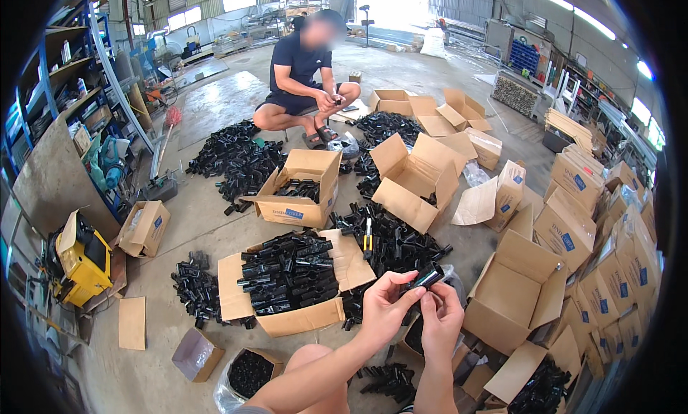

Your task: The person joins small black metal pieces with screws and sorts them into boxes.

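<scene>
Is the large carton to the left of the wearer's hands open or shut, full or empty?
The carton is open and heaped full: flaps spread outward, black tubular fittings piled between them.

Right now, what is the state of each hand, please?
Left hand: closed, holding a black tubular piece.
Right hand: fingers at the same piece; whether its grip is closed cannot be told.
</scene>
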A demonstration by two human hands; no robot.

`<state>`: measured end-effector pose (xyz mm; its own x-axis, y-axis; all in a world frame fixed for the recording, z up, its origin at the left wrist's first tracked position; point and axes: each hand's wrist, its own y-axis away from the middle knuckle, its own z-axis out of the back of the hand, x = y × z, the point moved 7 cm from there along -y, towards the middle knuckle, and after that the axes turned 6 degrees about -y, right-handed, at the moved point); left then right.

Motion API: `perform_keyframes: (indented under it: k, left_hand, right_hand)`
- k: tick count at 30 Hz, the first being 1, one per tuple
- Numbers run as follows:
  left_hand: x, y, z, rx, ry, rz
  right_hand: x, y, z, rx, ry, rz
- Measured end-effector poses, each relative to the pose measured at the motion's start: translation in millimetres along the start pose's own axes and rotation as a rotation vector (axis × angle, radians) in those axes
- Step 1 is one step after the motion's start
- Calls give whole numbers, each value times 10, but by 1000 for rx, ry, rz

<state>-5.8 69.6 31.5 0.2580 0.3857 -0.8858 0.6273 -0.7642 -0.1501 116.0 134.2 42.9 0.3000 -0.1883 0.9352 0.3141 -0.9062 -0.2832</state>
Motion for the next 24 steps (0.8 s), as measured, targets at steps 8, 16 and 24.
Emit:
perform_keyframes:
  k: [8,16,24]
  left_hand:
    - [7,28,-14,-2,-9,-17]
    - [-9,16,-4,7,-63,-62]
    - [22,20,-9,-24,-61,34]
  right_hand:
    - [91,32,38,-67,91,72]
    - [-29,34,36,-46,-35,-5]
    - [-89,20,52,-46,-17,-38]
